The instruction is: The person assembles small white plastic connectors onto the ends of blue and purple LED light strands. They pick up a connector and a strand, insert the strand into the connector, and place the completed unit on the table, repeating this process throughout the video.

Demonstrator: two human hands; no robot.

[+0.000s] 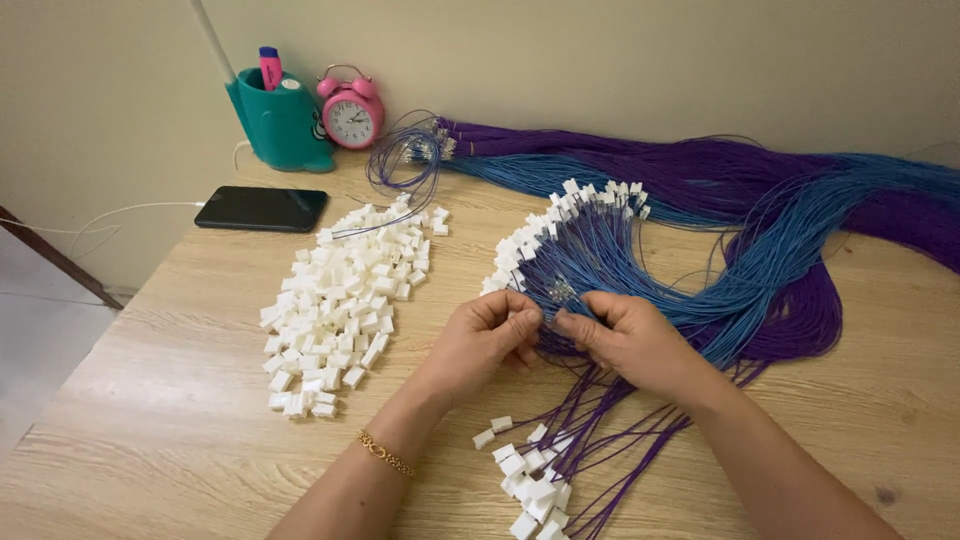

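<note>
The left hand (488, 335) and right hand (625, 335) are shown pinched together on blue wires (600, 255) between them. What the fingertips grip is hidden. Loose white connectors (340, 300) are piled left of the left hand; fitted purple wires (590, 450) are cut off below.

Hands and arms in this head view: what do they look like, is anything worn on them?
Both forearms are bare, no sleeves or gloves in view. The left hand has a thin gold chain bracelet at the wrist. The right hand wears nothing visible.
</note>
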